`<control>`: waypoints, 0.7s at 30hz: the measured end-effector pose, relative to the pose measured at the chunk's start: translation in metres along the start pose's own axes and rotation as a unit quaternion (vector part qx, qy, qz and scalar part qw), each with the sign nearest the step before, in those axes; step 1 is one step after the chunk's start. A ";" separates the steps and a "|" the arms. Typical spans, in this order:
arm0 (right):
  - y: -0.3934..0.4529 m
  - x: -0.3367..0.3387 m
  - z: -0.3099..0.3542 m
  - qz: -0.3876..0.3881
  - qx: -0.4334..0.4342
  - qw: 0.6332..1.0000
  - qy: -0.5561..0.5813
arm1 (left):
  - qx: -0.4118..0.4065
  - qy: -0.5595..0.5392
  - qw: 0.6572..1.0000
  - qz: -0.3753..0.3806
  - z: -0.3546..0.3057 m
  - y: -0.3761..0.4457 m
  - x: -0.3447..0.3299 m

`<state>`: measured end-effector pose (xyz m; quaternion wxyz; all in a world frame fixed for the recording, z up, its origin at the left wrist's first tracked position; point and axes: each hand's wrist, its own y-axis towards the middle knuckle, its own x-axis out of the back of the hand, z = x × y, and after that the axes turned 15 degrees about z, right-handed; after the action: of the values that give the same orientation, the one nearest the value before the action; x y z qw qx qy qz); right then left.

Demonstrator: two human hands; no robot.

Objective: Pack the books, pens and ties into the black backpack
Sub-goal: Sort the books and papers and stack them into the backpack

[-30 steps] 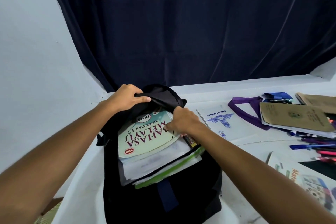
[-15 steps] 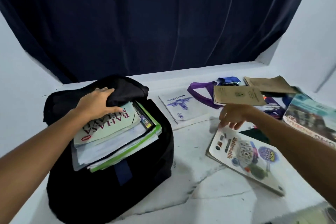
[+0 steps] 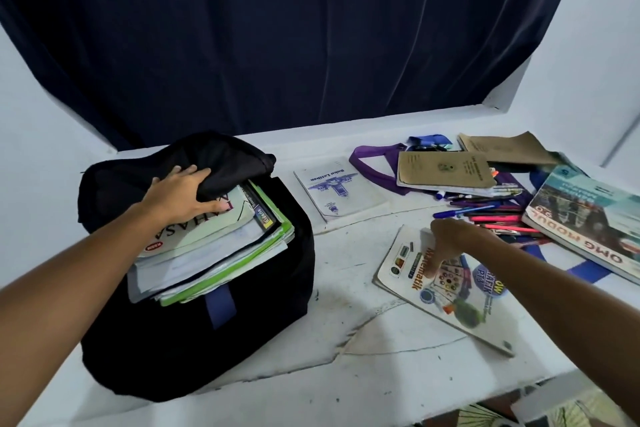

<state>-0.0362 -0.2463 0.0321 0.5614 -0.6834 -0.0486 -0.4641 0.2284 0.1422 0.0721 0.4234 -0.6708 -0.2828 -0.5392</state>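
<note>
Right hand over the Matematik book, left hand holding the backpack open.

The left hand (image 3: 180, 194) grips the flap of the backpack (image 3: 207, 322), fingers curled on the black fabric, keeping the mouth open over a stack of books (image 3: 214, 246) that juts out of it. The right hand (image 3: 450, 239) hangs over the Matematik book (image 3: 446, 288), fingers loose and pointing down, holding nothing; whether they touch the cover I cannot tell through the blur. That book lies flat on the table (image 3: 346, 374), right of the bag and apart from it, its long axis running from the far left to the near right. The right hand is by far the nearer one. The pens (image 3: 491, 215) and ties (image 3: 374, 163) lie farther back, unpacked.
</note>
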 end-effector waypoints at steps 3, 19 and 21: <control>0.000 0.002 -0.003 -0.033 0.008 0.999 -0.008 | 0.001 0.000 1.000 0.006 0.001 -0.001 0.000; 0.017 0.003 0.034 -0.075 0.105 0.985 0.115 | -0.016 -0.003 0.999 -0.040 0.001 -0.001 0.011; 0.019 0.000 0.036 -0.077 0.102 0.985 0.113 | -0.034 0.007 0.998 -0.048 -0.015 0.002 0.018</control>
<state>-0.0038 -0.2242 0.0208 0.5924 -0.5602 -0.0845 -0.5727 0.2271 0.1271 0.0899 0.3761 -0.6663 -0.2934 -0.5732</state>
